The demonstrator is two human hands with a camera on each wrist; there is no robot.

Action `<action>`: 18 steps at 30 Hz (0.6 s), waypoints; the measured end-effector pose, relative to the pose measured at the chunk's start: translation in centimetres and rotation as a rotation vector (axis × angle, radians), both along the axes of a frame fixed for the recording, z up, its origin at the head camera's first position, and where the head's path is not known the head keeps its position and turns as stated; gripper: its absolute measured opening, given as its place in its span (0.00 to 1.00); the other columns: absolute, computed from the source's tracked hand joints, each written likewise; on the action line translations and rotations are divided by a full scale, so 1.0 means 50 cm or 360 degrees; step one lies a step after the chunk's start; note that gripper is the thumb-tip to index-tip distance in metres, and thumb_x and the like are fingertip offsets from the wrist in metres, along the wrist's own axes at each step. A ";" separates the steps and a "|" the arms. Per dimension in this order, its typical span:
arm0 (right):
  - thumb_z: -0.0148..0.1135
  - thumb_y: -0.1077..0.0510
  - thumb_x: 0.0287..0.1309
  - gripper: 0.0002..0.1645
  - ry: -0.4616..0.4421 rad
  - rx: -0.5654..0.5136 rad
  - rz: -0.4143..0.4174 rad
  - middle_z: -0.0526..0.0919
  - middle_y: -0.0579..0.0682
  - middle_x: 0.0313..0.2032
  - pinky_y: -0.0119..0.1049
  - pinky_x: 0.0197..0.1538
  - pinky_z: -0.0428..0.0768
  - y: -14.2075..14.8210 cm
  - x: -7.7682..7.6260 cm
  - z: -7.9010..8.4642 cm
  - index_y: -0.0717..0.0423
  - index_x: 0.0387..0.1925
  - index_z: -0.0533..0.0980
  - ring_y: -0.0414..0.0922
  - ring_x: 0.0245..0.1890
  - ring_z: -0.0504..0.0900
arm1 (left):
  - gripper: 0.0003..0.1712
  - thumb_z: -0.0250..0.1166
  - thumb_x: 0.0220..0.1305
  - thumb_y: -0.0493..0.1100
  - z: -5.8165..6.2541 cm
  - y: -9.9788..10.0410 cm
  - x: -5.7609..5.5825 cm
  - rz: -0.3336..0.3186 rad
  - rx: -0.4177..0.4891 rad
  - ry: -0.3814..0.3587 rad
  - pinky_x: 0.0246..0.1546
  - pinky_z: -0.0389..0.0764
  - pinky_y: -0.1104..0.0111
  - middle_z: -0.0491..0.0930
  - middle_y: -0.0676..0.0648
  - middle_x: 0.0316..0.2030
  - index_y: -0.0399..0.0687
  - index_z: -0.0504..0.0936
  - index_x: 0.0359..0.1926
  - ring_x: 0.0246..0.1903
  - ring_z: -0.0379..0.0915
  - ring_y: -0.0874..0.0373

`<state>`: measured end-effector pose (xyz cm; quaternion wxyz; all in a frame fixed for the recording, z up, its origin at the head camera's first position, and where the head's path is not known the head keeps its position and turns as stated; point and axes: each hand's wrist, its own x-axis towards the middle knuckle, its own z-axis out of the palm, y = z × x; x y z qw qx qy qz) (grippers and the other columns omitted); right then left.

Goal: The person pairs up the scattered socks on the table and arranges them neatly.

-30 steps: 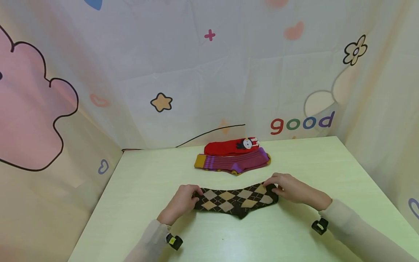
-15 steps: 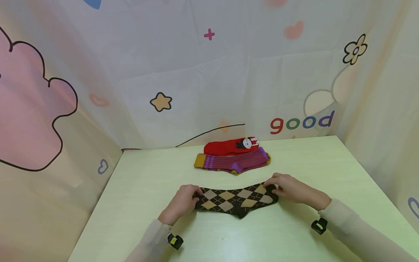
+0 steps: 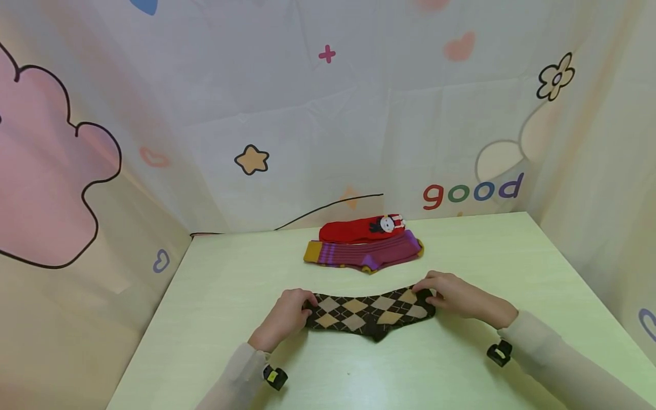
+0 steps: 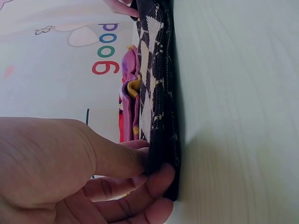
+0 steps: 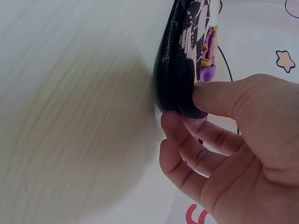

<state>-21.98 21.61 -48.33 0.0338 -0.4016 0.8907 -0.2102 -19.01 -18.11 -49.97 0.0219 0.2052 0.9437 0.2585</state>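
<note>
A dark brown argyle sock (image 3: 353,314) with tan and grey diamonds stretches flat across the near middle of the table, heel towards the person. Its edge looks more than one layer thick in the left wrist view. My left hand (image 3: 288,313) pinches the cuff end between thumb and fingers; the thumb (image 4: 117,156) lies on the patterned face. At the toe end, my right hand (image 3: 451,293) pinches the sock likewise, with the thumb (image 5: 217,98) against the dark toe. Other fingers of the right hand curl loosely below it.
Behind the argyle sock lies a purple-maroon sock (image 3: 348,254) with a mustard cuff. A red sock (image 3: 345,231) with a cartoon figure lies just beyond, by the table's back edge. A printed curtain (image 3: 307,114) surrounds the pale table (image 3: 215,273).
</note>
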 end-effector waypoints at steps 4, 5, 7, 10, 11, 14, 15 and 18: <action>0.68 0.72 0.59 0.19 -0.0002 0.0005 -0.0002 0.83 0.52 0.42 0.38 0.41 0.84 0.000 0.000 0.000 0.63 0.53 0.83 0.45 0.39 0.82 | 0.12 0.65 0.60 0.22 0.000 0.000 0.001 0.0005 -0.0002 0.0003 0.51 0.83 0.52 0.87 0.41 0.42 0.38 0.87 0.41 0.49 0.82 0.44; 0.68 0.72 0.59 0.19 -0.0005 0.0005 -0.0003 0.83 0.52 0.42 0.38 0.42 0.84 0.000 0.000 0.000 0.63 0.53 0.83 0.45 0.39 0.82 | 0.12 0.65 0.60 0.22 0.000 0.000 0.001 0.0004 -0.0001 0.0003 0.51 0.83 0.52 0.87 0.41 0.42 0.38 0.87 0.41 0.49 0.82 0.44; 0.68 0.72 0.59 0.19 -0.0011 0.0003 -0.0007 0.83 0.52 0.42 0.38 0.42 0.84 0.000 -0.001 0.000 0.63 0.53 0.83 0.45 0.39 0.82 | 0.13 0.65 0.60 0.22 0.001 0.000 0.001 -0.0001 0.0003 0.0010 0.51 0.83 0.52 0.87 0.41 0.42 0.37 0.87 0.41 0.49 0.82 0.43; 0.68 0.72 0.60 0.19 -0.0020 0.0000 -0.0008 0.83 0.52 0.42 0.39 0.42 0.84 0.000 -0.001 0.000 0.63 0.53 0.83 0.45 0.40 0.82 | 0.12 0.65 0.60 0.22 0.001 0.000 0.001 -0.0008 0.0008 0.0016 0.51 0.83 0.51 0.87 0.41 0.41 0.37 0.87 0.41 0.48 0.82 0.43; 0.68 0.72 0.60 0.19 -0.0022 0.0000 -0.0008 0.83 0.52 0.42 0.39 0.42 0.84 0.000 -0.001 0.000 0.63 0.53 0.83 0.45 0.40 0.82 | 0.12 0.65 0.60 0.22 0.002 0.000 0.001 -0.0009 0.0010 0.0014 0.51 0.83 0.51 0.87 0.41 0.42 0.37 0.87 0.41 0.48 0.82 0.43; 0.68 0.72 0.60 0.19 -0.0022 0.0001 -0.0001 0.83 0.52 0.43 0.39 0.42 0.84 0.000 -0.001 0.000 0.63 0.53 0.83 0.46 0.40 0.82 | 0.11 0.66 0.61 0.23 0.002 -0.001 0.001 -0.0013 0.0007 -0.0001 0.50 0.83 0.52 0.87 0.41 0.41 0.37 0.87 0.41 0.48 0.82 0.44; 0.68 0.72 0.60 0.19 -0.0021 0.0001 0.0000 0.83 0.52 0.43 0.39 0.42 0.84 0.000 -0.001 0.000 0.63 0.53 0.83 0.46 0.40 0.82 | 0.10 0.66 0.61 0.24 0.003 -0.001 0.001 -0.0017 0.0005 -0.0005 0.49 0.83 0.52 0.86 0.41 0.41 0.37 0.87 0.42 0.47 0.82 0.44; 0.68 0.72 0.60 0.19 -0.0021 0.0005 -0.0001 0.83 0.52 0.42 0.38 0.42 0.83 0.000 -0.001 -0.001 0.62 0.53 0.83 0.46 0.40 0.82 | 0.08 0.68 0.64 0.28 0.004 -0.002 0.002 -0.0026 -0.0004 -0.0019 0.48 0.83 0.54 0.86 0.42 0.41 0.38 0.87 0.43 0.45 0.82 0.47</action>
